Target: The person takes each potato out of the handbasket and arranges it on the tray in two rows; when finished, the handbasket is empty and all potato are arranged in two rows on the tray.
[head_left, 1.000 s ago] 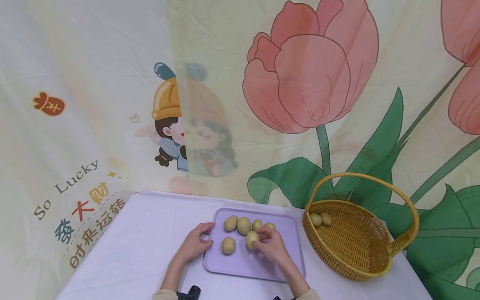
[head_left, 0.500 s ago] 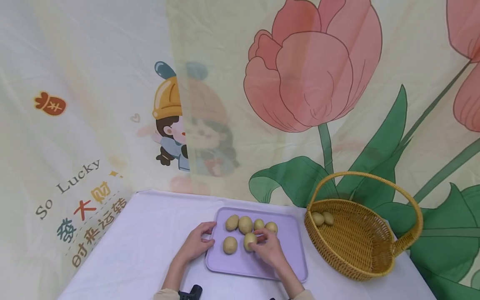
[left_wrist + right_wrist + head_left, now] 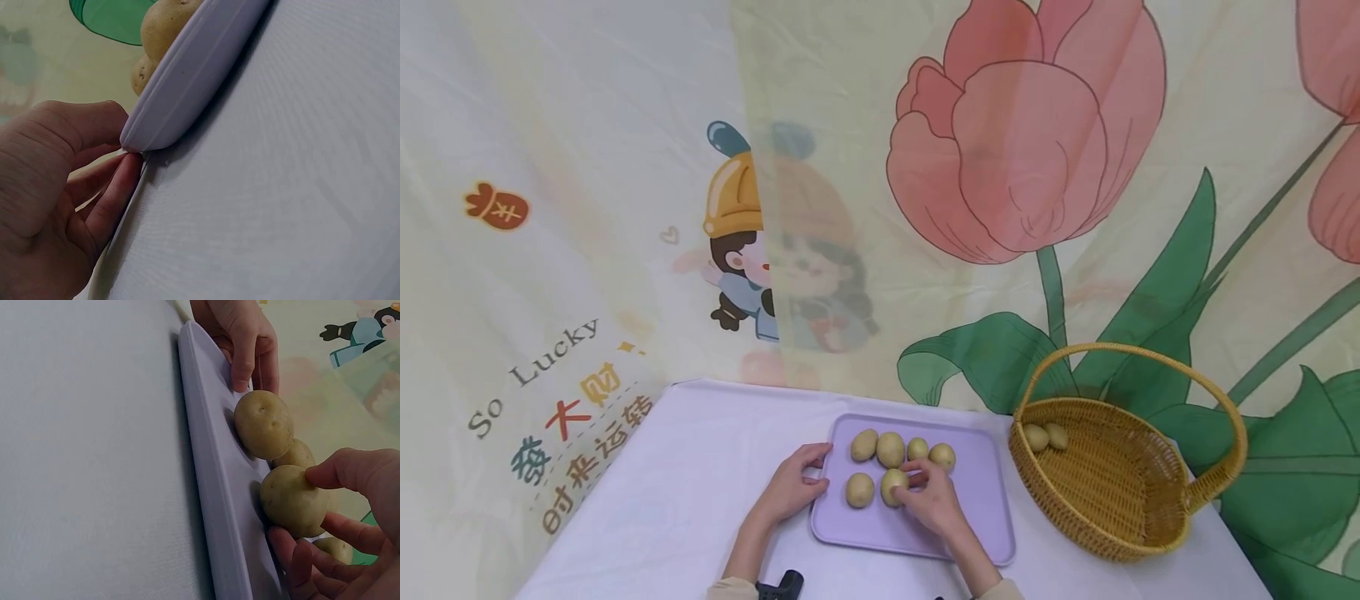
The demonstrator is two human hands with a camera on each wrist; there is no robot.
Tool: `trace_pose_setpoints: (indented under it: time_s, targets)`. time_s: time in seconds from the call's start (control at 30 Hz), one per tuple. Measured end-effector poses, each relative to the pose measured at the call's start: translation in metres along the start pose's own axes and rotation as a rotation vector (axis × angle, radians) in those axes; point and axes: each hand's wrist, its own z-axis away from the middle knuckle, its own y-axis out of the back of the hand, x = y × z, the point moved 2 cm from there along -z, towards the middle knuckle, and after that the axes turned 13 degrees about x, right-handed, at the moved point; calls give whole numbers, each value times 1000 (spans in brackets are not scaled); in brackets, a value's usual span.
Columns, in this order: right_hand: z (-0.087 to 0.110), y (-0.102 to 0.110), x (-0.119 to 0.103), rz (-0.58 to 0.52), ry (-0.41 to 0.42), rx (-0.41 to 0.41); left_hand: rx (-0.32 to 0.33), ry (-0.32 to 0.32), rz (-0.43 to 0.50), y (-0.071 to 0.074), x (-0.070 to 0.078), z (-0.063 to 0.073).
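Observation:
My right hand (image 3: pixel 934 500) holds a potato (image 3: pixel 892 483) between thumb and fingers, close over the lilac tray (image 3: pixel 880 532). In the right wrist view, the thumb presses the top of this potato (image 3: pixel 290 499) and the fingers lie behind and under it. Just left of it on the tray sits another potato (image 3: pixel 859 490). A row of several potatoes (image 3: pixel 891 450) stretches along the tray's far side. My left hand (image 3: pixel 790 487) touches the tray's left edge with thumb and fingertips; in the left wrist view, the fingertips (image 3: pixel 132 164) are right at the rim.
To the right of the tray stands a wicker basket (image 3: pixel 1120 546) with a tall arched handle. Two potatoes (image 3: pixel 1045 437) lie at its left end. A white cloth (image 3: pixel 670 500) covers the table, and a printed curtain (image 3: pixel 835 167) hangs behind it.
My right hand has shifted the potato to the left, nearer to the other front potato. The left hand stays at the tray's edge.

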Motion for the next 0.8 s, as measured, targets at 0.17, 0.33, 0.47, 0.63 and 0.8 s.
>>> trace_pose_setpoints:
  time_s: [0.17,0.33,0.47,0.63,0.8]
  targets:
    - [0,-1,-1,43,25,10,4,12,1,1,0,0]
    - [1,-2,0,31,11,7,6,-5,-18,2,0,1]
    - [1,-3,0,13,7,9,2,-10,-14,1,0,1]
    - [1,-5,0,-5,-1,0,-1,7,-15,1,0,0]
    - [1,-6,0,-14,4,-12,2,7,-22,0,0,0]
